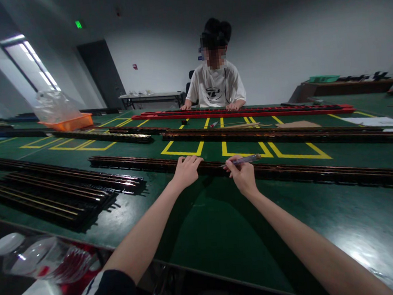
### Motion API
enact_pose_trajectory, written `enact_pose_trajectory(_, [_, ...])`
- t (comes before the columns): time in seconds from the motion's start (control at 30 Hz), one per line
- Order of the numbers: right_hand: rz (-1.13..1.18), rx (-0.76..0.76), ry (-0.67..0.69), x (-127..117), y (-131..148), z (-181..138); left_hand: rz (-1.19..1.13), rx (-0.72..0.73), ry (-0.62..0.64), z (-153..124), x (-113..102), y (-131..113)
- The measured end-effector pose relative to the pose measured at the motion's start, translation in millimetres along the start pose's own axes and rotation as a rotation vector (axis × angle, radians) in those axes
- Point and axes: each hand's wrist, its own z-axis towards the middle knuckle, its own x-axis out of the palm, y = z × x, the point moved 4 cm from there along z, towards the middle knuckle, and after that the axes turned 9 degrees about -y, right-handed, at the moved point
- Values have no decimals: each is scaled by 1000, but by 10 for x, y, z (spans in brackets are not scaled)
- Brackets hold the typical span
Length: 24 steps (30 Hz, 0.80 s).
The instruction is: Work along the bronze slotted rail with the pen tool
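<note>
A long dark rail with fine gold lines lies across the green table in front of me. My left hand rests on this rail, fingers spread flat over its top. Just to the right, my right hand is closed on a translucent purple pen, whose tip points left and touches the rail. Both forearms reach forward from the table's near edge.
More dark rails lie stacked at the left and in rows further back. A person in a white T-shirt sits opposite, hands on a red rail. An orange tray stands far left; a plastic bottle lies near me.
</note>
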Motion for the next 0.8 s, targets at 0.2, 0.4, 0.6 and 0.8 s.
enact_pose_trajectory(0.2, [7, -9, 14, 4, 7, 1, -11, -1, 8, 0, -11, -12])
enact_pose_trajectory(0.4, [-16, -19, 36, 6, -1, -1, -26, -8, 37, -12, 1, 2])
enact_pose_trajectory(0.6, [-14, -20, 47, 7, 3, 7, -32, 7, 46, -15, 48, 49])
enact_pose_trajectory(0.8, [-35, -17, 41, 3, -19, 17, -27, 3, 46, -18, 28, 38])
